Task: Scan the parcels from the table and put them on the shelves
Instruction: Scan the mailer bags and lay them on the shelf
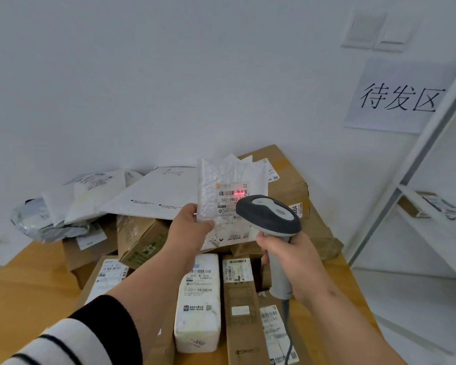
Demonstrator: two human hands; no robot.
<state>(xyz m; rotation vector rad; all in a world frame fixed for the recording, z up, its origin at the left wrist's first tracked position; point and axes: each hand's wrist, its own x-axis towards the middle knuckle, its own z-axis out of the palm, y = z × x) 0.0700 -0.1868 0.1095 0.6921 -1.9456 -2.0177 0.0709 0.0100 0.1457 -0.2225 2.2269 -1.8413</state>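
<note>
The wooden table [24, 283] is crowded with parcels; bare wood shows only at 9 o'clock. Your left hand [188, 230] pinches the bubble mailer [221, 180] by its lower-left edge, held upright. At 3 o'clock, your right hand [291, 259] wraps the scanner [270, 214], whose red line crosses the barcode [233, 193].

Hands: you have two in view, left hand [192, 227] and right hand [291, 262].
Scanner [270, 216]: one, in your right hand.
Bubble mailer [229, 201]: one, held up in your left hand (red scan line on its barcode).
Foam box [199, 304]: one on the table [24, 299].
Cardboard boxes: at least five; the pile hides some.
Soft mailers: at least four at the back.
Wall sign [398, 97]: one.
</note>
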